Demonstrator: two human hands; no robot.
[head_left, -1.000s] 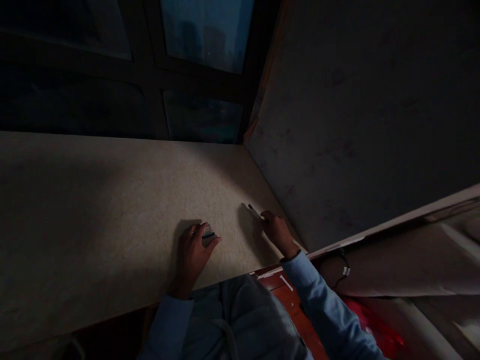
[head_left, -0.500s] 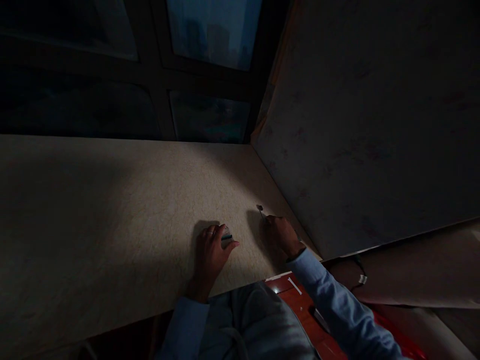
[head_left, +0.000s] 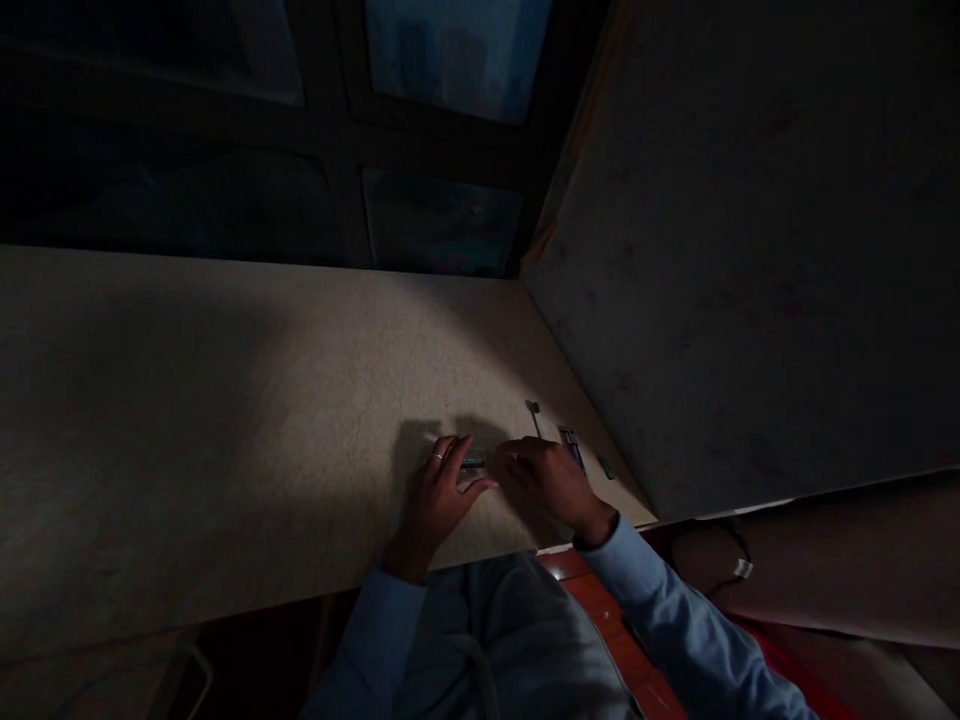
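Note:
The scene is dim. My left hand [head_left: 439,490] rests on a pale speckled board [head_left: 225,420], its fingers pinched on a small thin dark piece with a teal end [head_left: 472,462]. My right hand [head_left: 547,478] lies just to its right, fingers curled toward the same small piece and nearly touching the left fingers. What the right fingers hold, if anything, is hidden. On the board beyond the right hand lie a small thin tool [head_left: 534,415], a small dark flat part [head_left: 571,445] and a tiny green bit [head_left: 604,466].
A large grey panel [head_left: 750,250] leans upright at the board's right edge. Dark window panes [head_left: 457,60] fill the back. A cable with a white plug [head_left: 739,565] lies at the right, over reddish flooring [head_left: 622,640]. My lap in grey clothing [head_left: 495,640] is below.
My right hand set the thin tool down on the board and moved left to meet the left hand. The view shifted slightly, and small parts now show by the panel.

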